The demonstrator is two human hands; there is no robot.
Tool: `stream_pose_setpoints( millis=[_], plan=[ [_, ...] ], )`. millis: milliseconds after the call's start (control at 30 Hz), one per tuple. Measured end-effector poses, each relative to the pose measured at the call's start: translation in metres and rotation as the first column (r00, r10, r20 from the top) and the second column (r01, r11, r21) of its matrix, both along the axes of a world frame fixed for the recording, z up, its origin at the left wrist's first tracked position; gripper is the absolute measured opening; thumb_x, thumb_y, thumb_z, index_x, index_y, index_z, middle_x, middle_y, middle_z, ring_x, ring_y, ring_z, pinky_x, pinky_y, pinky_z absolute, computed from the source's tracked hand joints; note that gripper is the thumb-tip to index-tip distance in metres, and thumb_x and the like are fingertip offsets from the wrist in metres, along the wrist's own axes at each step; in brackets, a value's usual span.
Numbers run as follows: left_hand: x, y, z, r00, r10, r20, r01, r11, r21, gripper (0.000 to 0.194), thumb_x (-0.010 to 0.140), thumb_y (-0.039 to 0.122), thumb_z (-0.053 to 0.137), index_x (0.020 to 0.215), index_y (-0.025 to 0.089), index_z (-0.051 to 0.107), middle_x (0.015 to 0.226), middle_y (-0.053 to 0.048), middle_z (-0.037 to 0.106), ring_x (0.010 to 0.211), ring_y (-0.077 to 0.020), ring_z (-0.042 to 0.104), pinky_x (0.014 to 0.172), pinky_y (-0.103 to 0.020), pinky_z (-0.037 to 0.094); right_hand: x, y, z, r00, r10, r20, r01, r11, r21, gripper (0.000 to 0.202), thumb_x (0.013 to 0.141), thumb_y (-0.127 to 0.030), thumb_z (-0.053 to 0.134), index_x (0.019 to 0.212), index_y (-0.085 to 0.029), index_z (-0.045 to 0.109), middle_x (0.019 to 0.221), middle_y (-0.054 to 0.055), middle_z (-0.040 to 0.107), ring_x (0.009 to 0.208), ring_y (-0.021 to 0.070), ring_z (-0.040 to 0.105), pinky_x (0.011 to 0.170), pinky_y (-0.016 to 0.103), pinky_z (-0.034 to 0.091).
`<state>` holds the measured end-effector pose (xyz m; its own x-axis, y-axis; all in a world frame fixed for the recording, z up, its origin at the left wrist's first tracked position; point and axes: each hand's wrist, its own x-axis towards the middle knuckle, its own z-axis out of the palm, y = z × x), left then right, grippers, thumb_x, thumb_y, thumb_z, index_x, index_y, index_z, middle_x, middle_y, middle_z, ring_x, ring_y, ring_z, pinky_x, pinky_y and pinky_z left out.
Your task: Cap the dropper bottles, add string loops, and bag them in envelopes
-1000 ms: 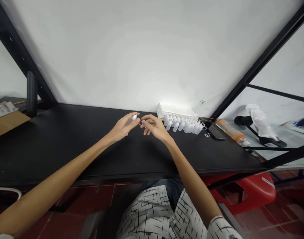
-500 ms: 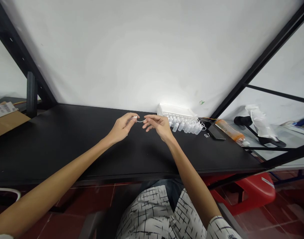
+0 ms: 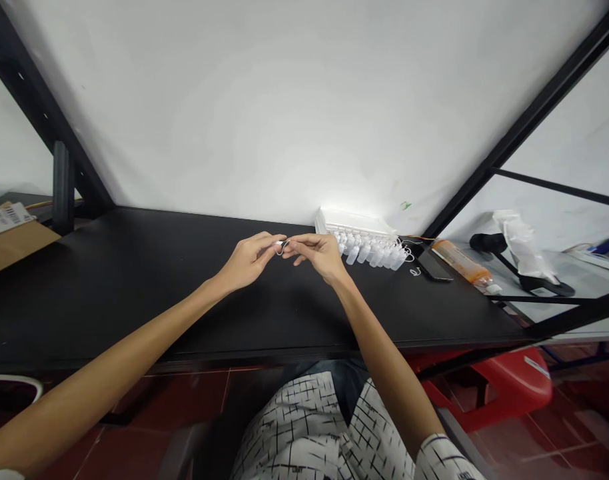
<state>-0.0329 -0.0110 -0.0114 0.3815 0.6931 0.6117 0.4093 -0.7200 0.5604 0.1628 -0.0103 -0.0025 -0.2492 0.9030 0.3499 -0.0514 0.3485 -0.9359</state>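
Note:
Above the black tabletop (image 3: 149, 280), both of my hands meet around a thin white cord (image 3: 283, 251) bent into a small loop. My left hand (image 3: 249, 260) is closed, its thumb and forefinger pinching a small white piece at one end of the cord. From the other side my right hand (image 3: 320, 256) pinches the cord between thumb and forefinger, the other fingers curled beneath. What exactly the white piece is cannot be made out. Just right of my right hand, several small translucent white tags (image 3: 377, 255) with white loops lie in a row.
Behind the tags is a stack of white sheets (image 3: 354, 220) by the wall. A black phone (image 3: 433, 265), a small loose white cord (image 3: 415, 272) and an orange-labelled bottle (image 3: 462, 261) lie to the right. A cardboard box (image 3: 19, 243) stands at far left; a red stool (image 3: 509, 383) is below right.
My hands have come closer together. The cord, stretched nearly straight between them before, is now bent into a loop. My right fingers have closed onto it.

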Motion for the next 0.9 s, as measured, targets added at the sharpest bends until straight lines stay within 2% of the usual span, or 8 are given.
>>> stream_pose_setpoints(
  millis=[433, 900],
  plan=[
    [-0.0001, 0.0004, -0.0009, 1.000, -0.028, -0.008, 0.028, 0.999, 0.020, 0.038, 0.099, 0.040, 0.046, 0.116, 0.018, 0.070, 0.093, -0.007, 0.070, 0.077, -0.0166, 0.061, 0.070, -0.029, 0.048, -0.0008, -0.0011, -0.0004, 1.000, 0.013, 0.022, -0.013, 1.000, 0.016, 0.030, 0.074, -0.042, 0.076, 0.085, -0.014, 0.074, 0.080, 0.008, 0.075, 0.075, 0.0206, 0.073, 0.058, 0.027, 0.056],
    [0.0008, -0.0012, 0.0013, 1.000, -0.021, -0.019, 0.021, 1.000, 0.018, 0.039, 0.100, 0.040, 0.044, 0.117, 0.017, 0.070, 0.093, -0.007, 0.070, 0.077, -0.0165, 0.061, 0.072, -0.029, 0.047, -0.0015, -0.0010, -0.0007, 1.000, 0.015, -0.012, -0.015, 1.000, 0.011, 0.026, 0.073, -0.039, 0.077, 0.082, -0.015, 0.074, 0.075, 0.006, 0.074, 0.072, 0.0199, 0.073, 0.058, 0.027, 0.057]
  ],
)
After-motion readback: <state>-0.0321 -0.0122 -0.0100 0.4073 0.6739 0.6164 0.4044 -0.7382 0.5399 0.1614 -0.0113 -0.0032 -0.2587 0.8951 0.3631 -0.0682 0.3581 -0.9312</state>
